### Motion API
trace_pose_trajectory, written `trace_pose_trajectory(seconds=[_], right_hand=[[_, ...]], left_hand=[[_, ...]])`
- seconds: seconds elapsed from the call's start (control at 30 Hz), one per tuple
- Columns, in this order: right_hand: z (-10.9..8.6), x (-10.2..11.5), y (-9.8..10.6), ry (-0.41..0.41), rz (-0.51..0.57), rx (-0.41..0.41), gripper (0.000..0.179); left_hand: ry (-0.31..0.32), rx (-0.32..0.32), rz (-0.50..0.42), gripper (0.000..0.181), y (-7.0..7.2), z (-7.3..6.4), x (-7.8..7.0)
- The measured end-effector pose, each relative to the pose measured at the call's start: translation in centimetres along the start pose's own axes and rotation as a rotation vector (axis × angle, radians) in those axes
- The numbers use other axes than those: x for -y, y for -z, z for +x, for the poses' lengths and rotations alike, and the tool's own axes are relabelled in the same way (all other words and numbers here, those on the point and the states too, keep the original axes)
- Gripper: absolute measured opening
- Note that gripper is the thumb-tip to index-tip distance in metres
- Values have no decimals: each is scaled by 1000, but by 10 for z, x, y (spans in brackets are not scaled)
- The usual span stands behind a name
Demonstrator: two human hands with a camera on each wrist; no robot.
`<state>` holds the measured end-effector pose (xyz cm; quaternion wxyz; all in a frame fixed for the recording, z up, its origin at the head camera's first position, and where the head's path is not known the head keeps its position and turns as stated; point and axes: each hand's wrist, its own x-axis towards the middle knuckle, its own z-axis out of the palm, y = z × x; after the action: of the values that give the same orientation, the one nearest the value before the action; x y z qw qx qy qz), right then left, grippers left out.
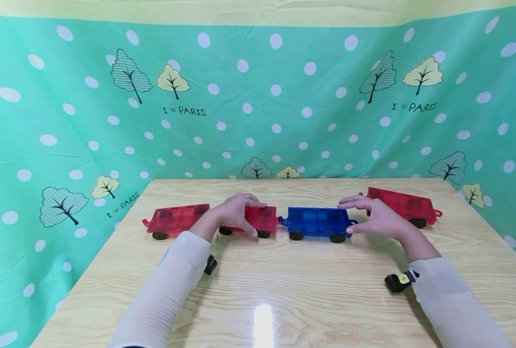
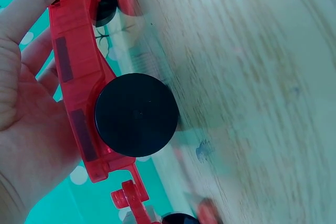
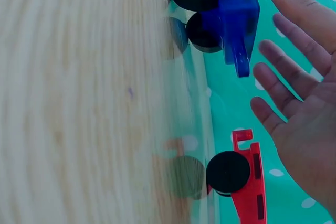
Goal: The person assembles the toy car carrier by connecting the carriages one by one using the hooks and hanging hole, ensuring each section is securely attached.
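Sitting between left hand (image 1: 233, 211) gripping middle red wagon (image 1: 264, 220) and empty, spread right hand (image 1: 383, 220): blue wagon (image 1: 316, 222).

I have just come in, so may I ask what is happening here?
A person is handling toy wagons on a table. The left hand grips the middle red wagon, whose coupling meets that of the blue wagon. The right hand is open at the blue wagon's other end. The left red wagon ends the row, while the right red wagon stands apart, behind the right hand.
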<state>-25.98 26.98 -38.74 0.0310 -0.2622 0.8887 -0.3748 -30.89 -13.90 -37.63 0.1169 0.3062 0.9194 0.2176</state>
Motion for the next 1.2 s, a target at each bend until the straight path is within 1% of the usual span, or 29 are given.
trace_pose_trajectory(seconds=[0.17, 0.27, 0.4, 0.57, 0.7, 0.8, 0.93, 1.07, 1.2], right_hand=[[-6, -1, 3, -1, 12, -67, 52], [-10, -2, 6, 2, 0, -119, 51], [-15, -1, 12, -18, -20, -182, 51], [-21, 2, 19, -58, 42, -235, 51], [-27, 1, 26, -93, 6, -267, 51], [-31, 0, 30, -135, -49, -290, 52], [-35, -3, 37, -176, -47, -300, 56], [-38, -7, 45, -206, -18, -269, 62], [-40, -12, 53, -213, -5, -239, 70]], left_hand=[[1, -1, -2, 80, 0, 0, 0], [5, 1, -2, 80, 0, 0, -1], [5, 1, 1, 80, 0, -1, -1], [-4, -2, 6, 80, 1, -1, 0], [2, 5, 5, 81, 0, 0, -1], [10, 10, 3, 81, 1, -1, -1], [17, 13, -2, 81, 1, 0, -2], [22, 12, -6, 82, 1, 0, -1], [24, 13, -7, 82, 0, 0, -1]])
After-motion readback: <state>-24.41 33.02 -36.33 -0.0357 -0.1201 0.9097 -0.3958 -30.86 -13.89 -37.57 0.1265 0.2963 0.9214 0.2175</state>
